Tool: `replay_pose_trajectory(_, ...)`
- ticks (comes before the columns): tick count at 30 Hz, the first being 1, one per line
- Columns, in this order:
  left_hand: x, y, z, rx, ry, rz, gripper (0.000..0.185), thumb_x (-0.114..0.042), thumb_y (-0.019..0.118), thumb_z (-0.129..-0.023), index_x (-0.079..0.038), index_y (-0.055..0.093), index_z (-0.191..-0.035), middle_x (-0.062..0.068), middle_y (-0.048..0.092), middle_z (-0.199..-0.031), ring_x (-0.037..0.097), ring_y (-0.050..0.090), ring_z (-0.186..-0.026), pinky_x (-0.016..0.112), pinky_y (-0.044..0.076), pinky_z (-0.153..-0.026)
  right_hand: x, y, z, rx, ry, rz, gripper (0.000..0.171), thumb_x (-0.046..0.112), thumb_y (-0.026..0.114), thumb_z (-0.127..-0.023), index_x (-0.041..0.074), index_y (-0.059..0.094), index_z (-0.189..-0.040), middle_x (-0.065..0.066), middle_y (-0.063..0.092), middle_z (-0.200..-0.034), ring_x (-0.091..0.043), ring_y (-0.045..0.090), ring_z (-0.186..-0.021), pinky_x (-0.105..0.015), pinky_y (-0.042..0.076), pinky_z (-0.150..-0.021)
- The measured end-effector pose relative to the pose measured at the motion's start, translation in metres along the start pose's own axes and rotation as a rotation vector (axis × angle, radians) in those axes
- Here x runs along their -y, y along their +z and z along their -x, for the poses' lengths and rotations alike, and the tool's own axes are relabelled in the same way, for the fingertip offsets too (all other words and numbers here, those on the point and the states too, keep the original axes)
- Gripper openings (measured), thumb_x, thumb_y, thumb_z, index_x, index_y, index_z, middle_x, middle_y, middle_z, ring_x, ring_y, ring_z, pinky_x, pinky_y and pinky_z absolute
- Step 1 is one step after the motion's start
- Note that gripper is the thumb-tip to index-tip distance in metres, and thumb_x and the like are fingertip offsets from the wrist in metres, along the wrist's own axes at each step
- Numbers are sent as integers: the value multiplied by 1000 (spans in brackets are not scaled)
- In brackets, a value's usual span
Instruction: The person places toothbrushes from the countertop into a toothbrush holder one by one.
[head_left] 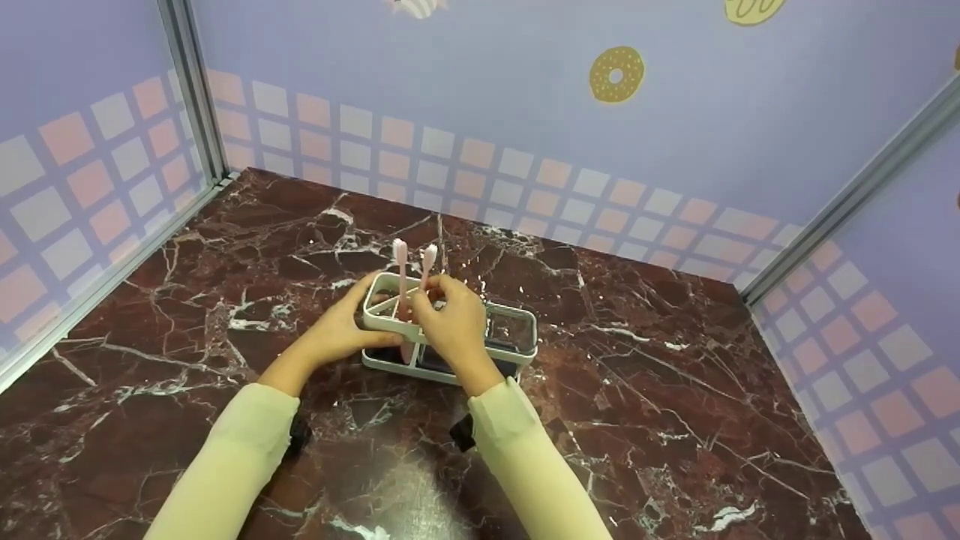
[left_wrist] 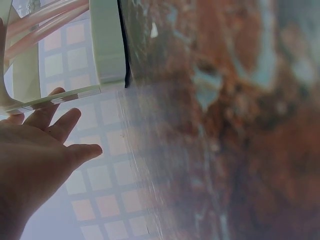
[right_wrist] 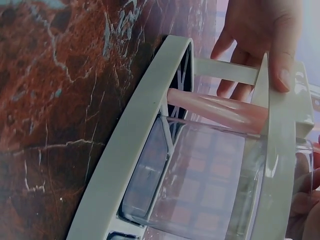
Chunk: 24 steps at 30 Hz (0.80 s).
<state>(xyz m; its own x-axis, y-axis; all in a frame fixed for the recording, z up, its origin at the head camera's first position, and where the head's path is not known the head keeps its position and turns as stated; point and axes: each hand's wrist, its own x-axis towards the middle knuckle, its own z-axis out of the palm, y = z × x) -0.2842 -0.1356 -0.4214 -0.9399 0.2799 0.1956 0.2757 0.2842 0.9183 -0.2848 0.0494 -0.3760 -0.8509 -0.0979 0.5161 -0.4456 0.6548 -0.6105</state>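
a white rectangular plastic holder with a clear inner cup (head_left: 450, 337) stands on the dark red marble counter (head_left: 645, 405), near the middle, in front of the person. the left hand (head_left: 341, 330) lies against the holder's left end with straight, spread fingers (left_wrist: 60, 125), thumb over the rim in the right wrist view. the right hand (head_left: 450, 322) reaches over the holder's near rim, its fingers curled round the slim pale pink toothbrush (head_left: 426, 274), which stands upright in the left compartment. a second pale pink toothbrush (head_left: 401, 274) stands just beside it, in the same end. both hands sit close together at the holder's left half; the clear cup (right_wrist: 200, 180) fills the right part
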Motion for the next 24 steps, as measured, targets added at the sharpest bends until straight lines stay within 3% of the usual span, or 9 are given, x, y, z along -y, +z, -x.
replay_pose_trajectory(6,0,1,-1,3,12,7,97,-20,84,-75,-21,25,-152,17,50,-137,33,54,-118,50,39,-103,-1,-1,0,-4,-8,12,16,20,58,-81,13,72,-86,2,66,-75,-23,63,-70,-29,45,-61)
replay_pose_trajectory(16,1,0,0,3,-7,1,101,-22,85,-74,-19,22,-153,19,46,-142,36,48,-127,53,34,-107,-3,-7,0,-9,-21,45,18,21,61,-82,12,74,-91,-1,69,-79,-20,63,-73,-32,48,-65)
replay_pose_trajectory(21,0,-3,2,-10,-29,-56,107,-26,85,-74,-15,16,-155,23,45,-143,40,45,-128,56,29,-110,-9,-27,-1,-5,11,28,20,22,63,-83,11,73,-96,-1,70,-86,-18,64,-79,-33,50,-71)
replay_pose_trajectory(24,-1,-8,5,9,-62,-133,112,-34,84,-73,-15,10,-156,25,36,-149,44,39,-132,59,25,-111,-20,-49,-3,-6,46,16,20,22,65,-84,11,73,-100,-1,71,-91,-16,64,-82,-32,51,-76)
